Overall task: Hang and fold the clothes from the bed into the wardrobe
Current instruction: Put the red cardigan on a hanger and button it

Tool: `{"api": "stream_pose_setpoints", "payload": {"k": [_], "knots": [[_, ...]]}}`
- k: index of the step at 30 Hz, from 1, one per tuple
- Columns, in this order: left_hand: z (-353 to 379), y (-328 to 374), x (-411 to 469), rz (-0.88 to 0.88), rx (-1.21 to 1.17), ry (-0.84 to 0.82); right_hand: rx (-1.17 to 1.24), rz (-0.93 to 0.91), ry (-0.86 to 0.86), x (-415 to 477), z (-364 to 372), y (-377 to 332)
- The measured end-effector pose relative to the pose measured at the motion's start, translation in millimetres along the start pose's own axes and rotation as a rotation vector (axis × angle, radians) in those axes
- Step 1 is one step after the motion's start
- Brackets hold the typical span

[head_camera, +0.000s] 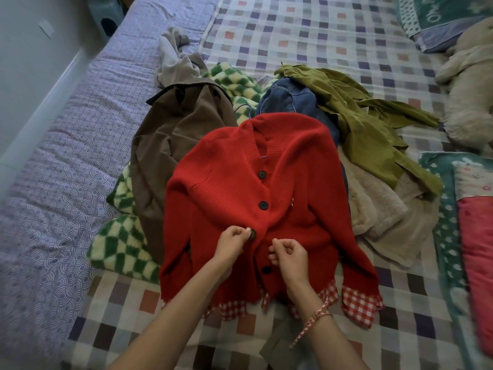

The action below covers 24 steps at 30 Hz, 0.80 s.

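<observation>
Red cardigan (232, 188) lies front-up near the bed's (320, 30) near edge, atop a clothes pile. Chunky knit, ribbed V-neck placket, four dark round buttons, red-white gingham trim (357, 303) at hem and cuffs. Left hand (231, 243): fingers (244, 232) pinch the third button (252, 233). Right hand (289, 256): fingers curled at the placket edge just beside it; cannot tell if they grip the knit. Underneath: smooth brown coat (170, 129), fuzzy green checked fleece (120, 244), blue denim (290, 100), crumpled olive garment (368, 121), cream fleece (378, 209).
</observation>
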State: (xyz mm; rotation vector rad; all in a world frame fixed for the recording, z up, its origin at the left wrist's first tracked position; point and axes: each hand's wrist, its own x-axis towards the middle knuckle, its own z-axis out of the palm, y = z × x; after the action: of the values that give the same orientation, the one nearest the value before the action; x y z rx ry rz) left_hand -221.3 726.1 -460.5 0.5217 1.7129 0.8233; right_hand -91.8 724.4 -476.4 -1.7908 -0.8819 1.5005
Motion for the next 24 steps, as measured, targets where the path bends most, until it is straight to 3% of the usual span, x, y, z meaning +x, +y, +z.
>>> {"api": "stream_pose_setpoints", "payload": {"k": [4,10,16,21,24], "knots": [[-0.8,-13.0,10.6,0.107,0.19,-0.031,-0.392,-0.024,-0.147,2.3,-10.5,15.2],[17.0,-65.6,12.5,-0.004,0.581,-0.039,-0.89,-0.114,-0.315,2.9,-6.0,35.5],[50.0,-83.5,33.6,-0.046,0.426,0.214,-1.198,-0.222,-0.225,26.3,-3.7,50.8],[57.3,-84.2,25.1,0.138,0.319,0.38,-1.242,-0.292,-0.177,37.2,-5.2,60.0],[45.0,-91.1,0.1,0.213,0.217,0.421,-0.983,-0.291,-0.172,27.8,-11.3,62.5]]}}
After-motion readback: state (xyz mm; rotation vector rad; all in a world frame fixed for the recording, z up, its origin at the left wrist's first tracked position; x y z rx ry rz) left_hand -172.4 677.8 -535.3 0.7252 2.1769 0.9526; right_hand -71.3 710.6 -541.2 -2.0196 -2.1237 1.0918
